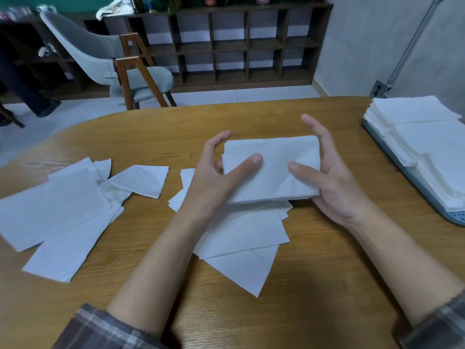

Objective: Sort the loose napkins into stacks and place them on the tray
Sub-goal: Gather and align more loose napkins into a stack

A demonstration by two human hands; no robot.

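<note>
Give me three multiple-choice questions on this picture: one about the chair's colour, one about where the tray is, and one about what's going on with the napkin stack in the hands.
1. What colour is the padding of the chair?
A. Red
B. Yellow
C. Grey

2. Where is the tray?
A. On the chair
B. At the right side of the table
C. On the floor

3. What state is the napkin stack in?
A. Held between the left hand and right hand
B. Crumpled into a ball
C. Lying on the tray

Answers:
1 C: its seat and back are grey.
2 B: it sits on the tabletop at far right.
3 A: both thumbs lie on top of it.
</note>
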